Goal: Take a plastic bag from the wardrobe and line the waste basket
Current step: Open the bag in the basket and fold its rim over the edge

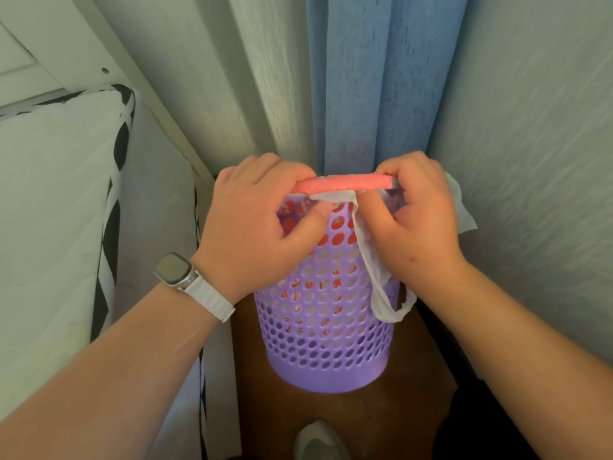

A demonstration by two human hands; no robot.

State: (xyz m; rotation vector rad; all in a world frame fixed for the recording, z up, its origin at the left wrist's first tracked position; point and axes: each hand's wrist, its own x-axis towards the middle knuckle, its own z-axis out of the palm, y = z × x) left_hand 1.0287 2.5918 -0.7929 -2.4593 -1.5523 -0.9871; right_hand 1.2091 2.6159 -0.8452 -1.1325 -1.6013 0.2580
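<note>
A purple perforated waste basket [326, 340] stands on the brown floor, close to the curtains. A white plastic bag with red print [345, 183] sits inside it; red shows through the holes and along the rim. My left hand [255, 224] grips the bag's edge at the basket's near-left rim. My right hand [414, 224] pinches the bag at the right rim. One white bag handle [381, 293] dangles down the outside of the basket, and a white flap sticks out behind my right hand.
Pale green and blue curtains [358, 94] hang right behind the basket. A bed with a white mattress and black-and-white trim [56, 210] fills the left side. A foot in a grey slipper [320, 439] shows at the bottom. The gap around the basket is narrow.
</note>
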